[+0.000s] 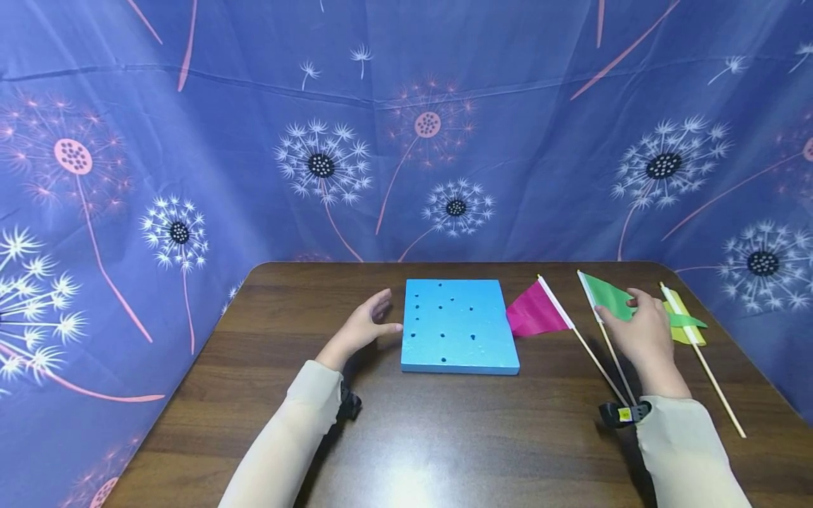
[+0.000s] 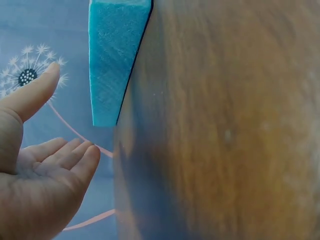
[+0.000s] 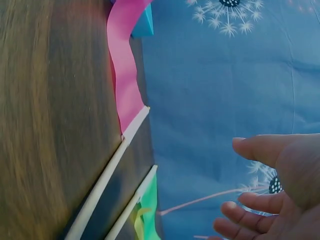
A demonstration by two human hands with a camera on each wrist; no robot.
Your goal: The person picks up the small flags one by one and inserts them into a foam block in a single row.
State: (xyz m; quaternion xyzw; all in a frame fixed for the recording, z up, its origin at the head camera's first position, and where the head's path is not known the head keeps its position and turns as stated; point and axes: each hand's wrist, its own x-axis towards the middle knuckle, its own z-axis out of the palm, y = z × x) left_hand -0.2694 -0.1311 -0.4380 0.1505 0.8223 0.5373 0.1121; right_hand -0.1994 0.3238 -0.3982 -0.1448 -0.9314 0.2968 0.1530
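A blue square board with several small holes lies flat on the table. My left hand is just left of it, fingers and thumb spread; whether the thumb touches the board's edge I cannot tell. In the left wrist view the left palm holds nothing. Over the green flag is my right hand, thumb and fingers apart around the cloth, which it partly hides. The right wrist view shows that hand raised above the flags with nothing in it.
A magenta flag on a white stick lies between the board and the green flag. At the far right is a yellow flag, partly under the green cloth's tip. Behind the brown wooden table hangs a blue dandelion-patterned cloth.
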